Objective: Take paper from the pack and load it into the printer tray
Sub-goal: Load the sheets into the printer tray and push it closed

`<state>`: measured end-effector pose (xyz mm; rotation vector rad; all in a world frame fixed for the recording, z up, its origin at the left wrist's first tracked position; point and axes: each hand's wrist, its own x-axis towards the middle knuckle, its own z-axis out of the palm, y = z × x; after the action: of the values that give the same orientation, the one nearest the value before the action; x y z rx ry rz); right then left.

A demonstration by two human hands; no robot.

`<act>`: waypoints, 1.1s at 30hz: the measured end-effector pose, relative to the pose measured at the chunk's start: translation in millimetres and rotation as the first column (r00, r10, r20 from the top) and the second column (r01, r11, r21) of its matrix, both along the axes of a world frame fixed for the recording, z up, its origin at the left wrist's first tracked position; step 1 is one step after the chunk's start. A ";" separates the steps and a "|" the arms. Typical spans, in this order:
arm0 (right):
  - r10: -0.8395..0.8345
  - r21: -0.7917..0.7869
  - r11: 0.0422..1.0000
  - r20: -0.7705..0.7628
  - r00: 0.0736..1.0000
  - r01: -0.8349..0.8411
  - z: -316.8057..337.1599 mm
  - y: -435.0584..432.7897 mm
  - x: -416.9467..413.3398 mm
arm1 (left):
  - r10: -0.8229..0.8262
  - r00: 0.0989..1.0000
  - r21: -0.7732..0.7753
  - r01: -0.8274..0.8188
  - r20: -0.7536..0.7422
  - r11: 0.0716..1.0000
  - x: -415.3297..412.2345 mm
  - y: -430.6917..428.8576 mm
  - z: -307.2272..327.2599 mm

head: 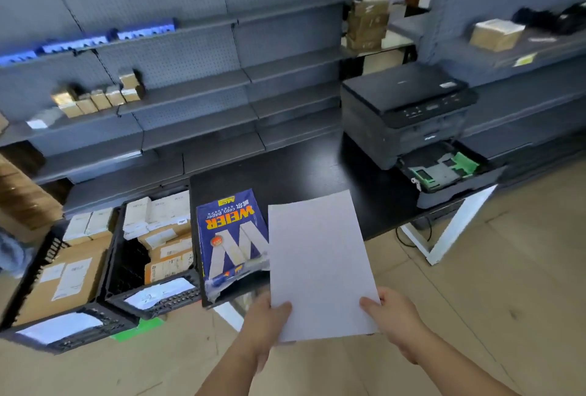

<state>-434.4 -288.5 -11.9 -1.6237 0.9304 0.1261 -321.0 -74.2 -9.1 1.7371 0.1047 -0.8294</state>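
Paper [320, 265], a thin white stack of sheets, is held out over the near edge of the black tabletop [285, 167], just right of the torn blue pack [233, 237]. It looks light and floppy, likely to sag or fan if pinched at one corner, so holding both near corners seems wise. The boxy, dark matte printer [402, 110] sits well apart at the far right, its tray [450, 173] pulled open, green plastic guides showing. The left hand [266, 316] and right hand [390, 316] each grip a lower corner, thumbs on top.
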 end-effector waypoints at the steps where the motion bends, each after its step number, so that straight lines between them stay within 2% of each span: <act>1: -0.041 -0.007 0.999 0.009 0.999 0.041 6.0 -10.8 -4.2 | -0.045 0.999 0.002 0.045 0.028 0.999 5.0 -15.5 6.3; 5: -0.228 -0.027 0.973 0.077 0.971 0.231 24.6 -47.6 -29.5 | -0.253 0.959 0.001 0.255 0.125 0.967 19.3 -79.5 33.4; 10: -0.506 -0.036 0.858 0.107 0.856 0.512 37.6 -75.9 -87.3 | -0.547 0.822 -0.003 0.554 0.157 0.832 11.4 -166.7 48.6; 12: -0.597 -0.064 0.794 0.103 0.796 0.604 41.3 -81.9 -117.2 | -0.637 0.751 -0.010 0.648 0.176 0.761 -6.0 -201.6 49.4; 16: -0.777 -0.185 0.606 0.071 0.625 0.774 47.6 -82.8 -182.7 | -0.782 0.585 -0.009 0.802 0.213 0.598 -57.7 -257.5 45.0; 19: -0.848 -0.191 0.506 0.071 0.526 0.841 47.8 -84.3 -226.9 | -0.845 0.501 -0.069 0.864 0.186 0.498 -101.1 -287.6 41.5; 24: -0.908 -0.175 0.384 0.108 0.405 0.907 45.4 -107.2 -282.5 | -0.873 0.416 -0.002 0.903 0.253 0.430 -166.8 -337.3 46.9; 33: -0.946 -0.053 0.250 0.197 0.256 0.967 48.0 -236.7 -364.7 | -0.865 0.375 0.026 0.913 0.335 0.406 -253.8 -466.9 81.9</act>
<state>-799.1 -525.3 36.1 -0.8810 1.7332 -0.9630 -574.8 -541.1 72.8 1.6624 -1.2346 -1.2758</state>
